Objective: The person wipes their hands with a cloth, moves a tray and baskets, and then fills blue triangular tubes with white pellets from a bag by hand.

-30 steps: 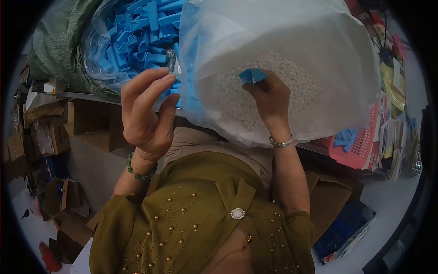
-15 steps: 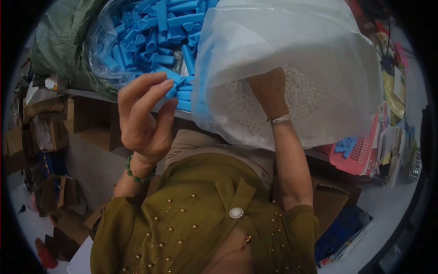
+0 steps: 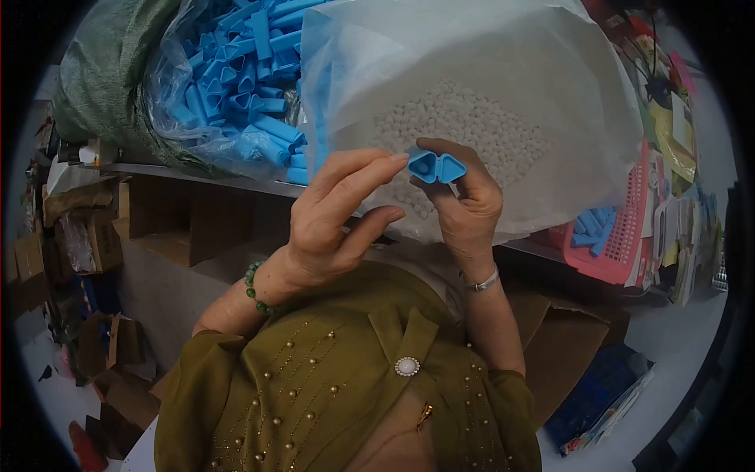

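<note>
My right hand (image 3: 472, 200) grips a blue plastic piece (image 3: 437, 167) between thumb and fingers. Two triangular openings, joined side by side, face me at its end. Close by on the left is my left hand (image 3: 330, 216), its thumb and fingers apart and its fingertips right at the piece's left edge. Both hands are in front of a large translucent white bag (image 3: 582, 102) holding many small white pellets (image 3: 503, 134). A heap of similar blue triangular pieces (image 3: 244, 71) fills a clear plastic bag (image 3: 165, 86) at the upper left.
At the right stands a pink perforated basket (image 3: 625, 244) with several blue pieces inside. A green woven sack (image 3: 106, 86) edges the clear bag. Cardboard boxes (image 3: 161, 216) sit under the table edge at left, another box (image 3: 562, 342) below right.
My right hand has come out of the pellets toward me and now shows the blue piece. My left hand has moved right, from beside the blue heap to that piece.
</note>
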